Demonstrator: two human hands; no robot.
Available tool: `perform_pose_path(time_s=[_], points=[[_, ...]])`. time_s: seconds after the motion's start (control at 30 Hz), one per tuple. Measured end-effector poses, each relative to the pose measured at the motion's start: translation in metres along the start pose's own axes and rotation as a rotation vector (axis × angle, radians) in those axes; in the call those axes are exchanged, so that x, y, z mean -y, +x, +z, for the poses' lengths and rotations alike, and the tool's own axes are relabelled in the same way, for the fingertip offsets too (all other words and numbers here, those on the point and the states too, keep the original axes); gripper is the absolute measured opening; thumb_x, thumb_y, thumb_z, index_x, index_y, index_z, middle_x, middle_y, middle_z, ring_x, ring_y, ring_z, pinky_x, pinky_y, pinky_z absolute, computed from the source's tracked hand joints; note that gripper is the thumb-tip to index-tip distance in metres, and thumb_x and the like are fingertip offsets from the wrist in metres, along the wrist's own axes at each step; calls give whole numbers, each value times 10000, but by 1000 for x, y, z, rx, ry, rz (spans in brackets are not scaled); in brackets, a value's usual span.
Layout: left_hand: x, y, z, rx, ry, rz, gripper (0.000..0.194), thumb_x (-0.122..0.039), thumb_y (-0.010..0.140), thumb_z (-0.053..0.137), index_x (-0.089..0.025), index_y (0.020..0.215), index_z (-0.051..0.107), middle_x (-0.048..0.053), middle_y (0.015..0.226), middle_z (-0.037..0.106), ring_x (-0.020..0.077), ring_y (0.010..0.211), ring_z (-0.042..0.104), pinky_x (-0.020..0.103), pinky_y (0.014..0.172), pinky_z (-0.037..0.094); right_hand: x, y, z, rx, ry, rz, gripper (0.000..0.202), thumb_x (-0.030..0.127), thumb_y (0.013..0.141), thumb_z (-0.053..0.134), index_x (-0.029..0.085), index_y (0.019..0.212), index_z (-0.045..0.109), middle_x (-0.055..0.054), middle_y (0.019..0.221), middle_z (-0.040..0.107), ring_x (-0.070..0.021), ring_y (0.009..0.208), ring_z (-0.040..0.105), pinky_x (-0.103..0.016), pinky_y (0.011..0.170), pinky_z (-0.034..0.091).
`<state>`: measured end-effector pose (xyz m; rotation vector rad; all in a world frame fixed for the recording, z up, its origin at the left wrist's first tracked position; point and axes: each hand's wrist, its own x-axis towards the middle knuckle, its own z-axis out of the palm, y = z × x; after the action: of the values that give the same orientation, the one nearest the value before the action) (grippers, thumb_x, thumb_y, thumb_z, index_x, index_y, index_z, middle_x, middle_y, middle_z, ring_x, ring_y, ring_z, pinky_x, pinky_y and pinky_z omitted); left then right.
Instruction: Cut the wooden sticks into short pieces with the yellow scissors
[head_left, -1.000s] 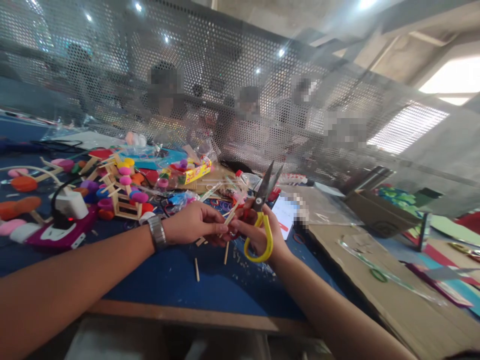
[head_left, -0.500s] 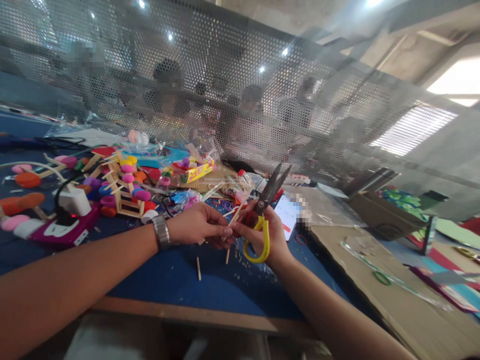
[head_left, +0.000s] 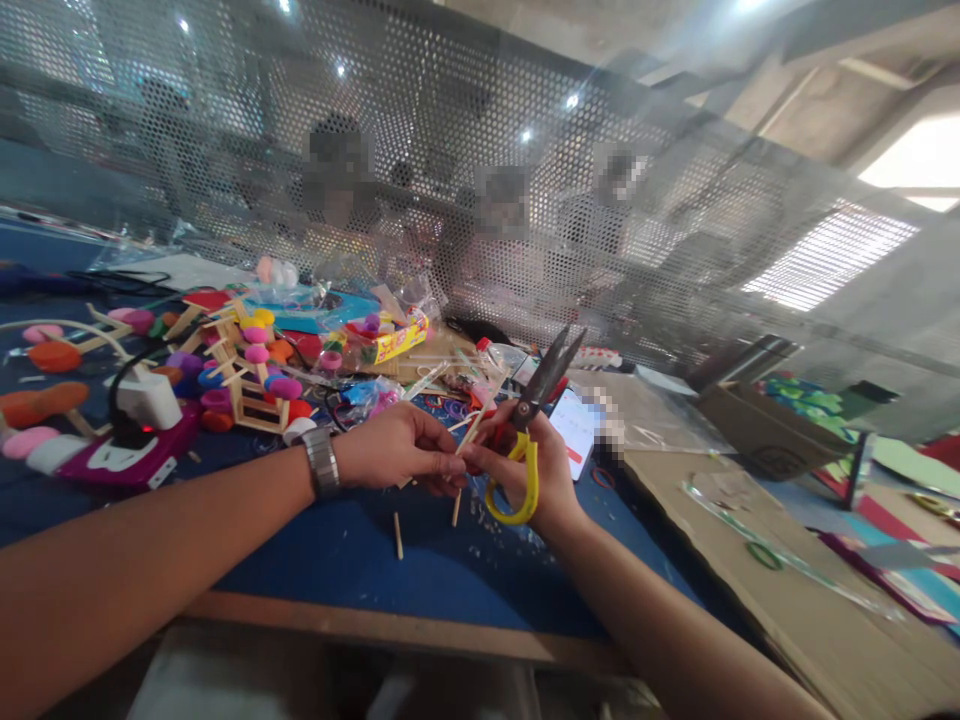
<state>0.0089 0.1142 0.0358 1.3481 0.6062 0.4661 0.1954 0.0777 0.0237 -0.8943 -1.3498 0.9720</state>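
My left hand (head_left: 412, 450), with a metal watch on its wrist, pinches a thin wooden stick (head_left: 472, 430) over the front of the blue table. My right hand (head_left: 553, 475) carries scissors (head_left: 529, 410) with yellow handles, blades parted and pointing up and away. Its thumb and fingertips also meet the stick beside my left fingertips. Below my left fingers shows a short stick end (head_left: 456, 508); whether it belongs to the held stick I cannot tell. A cut stick piece (head_left: 398, 536) lies on the table nearer me.
Left stand a purple power strip (head_left: 142, 455) with a white plug, a small stick frame (head_left: 259, 400) and colourful clay lumps. Behind are a yellow box (head_left: 401, 342) and a lit phone (head_left: 574, 430). Cardboard (head_left: 675, 490) lies right. A perforated metal screen (head_left: 420, 130) rises behind, people beyond it.
Almost nothing differs. Both hands, the stick and the scissors keep their places, and the view has shifted very slightly.
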Motion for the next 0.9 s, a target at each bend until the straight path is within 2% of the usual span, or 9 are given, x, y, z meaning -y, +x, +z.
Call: perform_pose_path(time_s=[0.2,0.43,0.57,0.67,0.77,0.9], points=[[-1,0,1,-18,-11,11,413,-469,583,892,-126,743,728,24,726,763,149,706,736,266,718,585,0,0,-1,8,30,48,435,226,557,939,232,763,556,64,657,654,-132,565,627,-249,498,512],[-1,0,-1,9,2,29,381,-431,625,888,-110,763,734,31,742,765,137,713,731,243,725,578,-1,1,-1,66,23,67,414,277,610,924,236,801,559,56,675,631,-126,543,584,-273,517,501],[0,1,-8,12,11,49,395,-456,629,883,-116,760,732,31,755,770,134,702,726,250,735,585,-1,0,-4,138,16,38,397,415,694,867,240,896,574,37,724,623,-138,607,583,-288,578,507],[-5,0,-18,21,46,65,377,-454,651,877,-118,753,738,34,764,772,120,681,718,251,748,591,3,1,-10,159,-82,-15,390,495,773,787,234,986,590,3,806,632,-158,716,594,-297,653,509],[-13,-3,-27,49,102,78,356,-435,683,868,-110,769,753,58,785,776,126,689,723,265,758,600,12,4,-19,203,-228,-57,356,477,799,763,228,999,605,-5,809,611,-163,735,565,-294,661,486],[-17,-4,-32,-30,-5,150,372,-430,652,891,-104,746,740,66,768,773,151,724,740,285,753,617,23,9,-28,281,-306,-11,368,478,771,773,216,973,612,18,755,541,-147,672,492,-278,597,416]])
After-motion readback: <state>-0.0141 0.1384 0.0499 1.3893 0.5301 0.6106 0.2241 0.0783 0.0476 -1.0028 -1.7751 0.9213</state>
